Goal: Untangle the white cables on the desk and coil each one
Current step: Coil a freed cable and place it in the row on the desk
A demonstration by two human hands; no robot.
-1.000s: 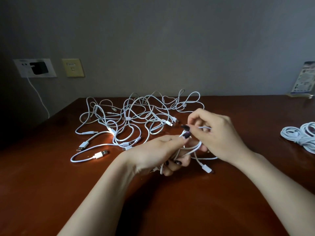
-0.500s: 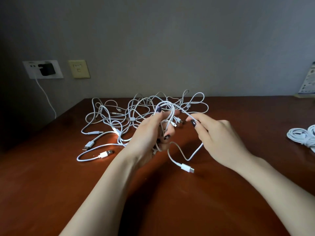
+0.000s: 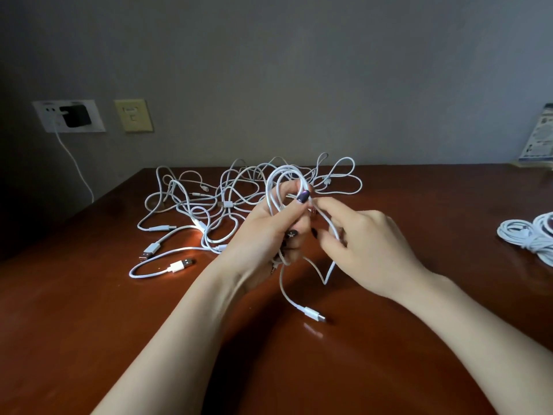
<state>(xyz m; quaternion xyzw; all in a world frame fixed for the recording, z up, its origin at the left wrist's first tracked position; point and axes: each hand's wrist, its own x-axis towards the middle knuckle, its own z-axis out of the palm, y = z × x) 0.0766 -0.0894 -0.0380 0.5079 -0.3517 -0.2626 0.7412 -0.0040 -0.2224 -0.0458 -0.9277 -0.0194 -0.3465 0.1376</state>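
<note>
My left hand (image 3: 266, 235) grips a partly wound white cable (image 3: 273, 187), whose loops stand up above the fingers. My right hand (image 3: 368, 250) pinches the free run of that same cable just right of the loops. The cable's tail hangs down between my hands and ends in a white plug (image 3: 312, 313) lying on the desk. Behind my hands a tangle of white cables (image 3: 215, 202) sprawls over the brown desk (image 3: 89, 324), with several USB plugs pointing toward its left front. At the right edge lie coiled white cables (image 3: 529, 238).
A wall socket with a black charger (image 3: 74, 116) and a white lead sits left of the desk, beside a yellow wall plate (image 3: 133, 115). A printed card (image 3: 538, 136) stands at the back right corner of the desk.
My left hand lifted the cable off the desk and holds its loops upright. My right hand slid along the free run and brought it up to the loops. The tail plug shifted nearer me.
</note>
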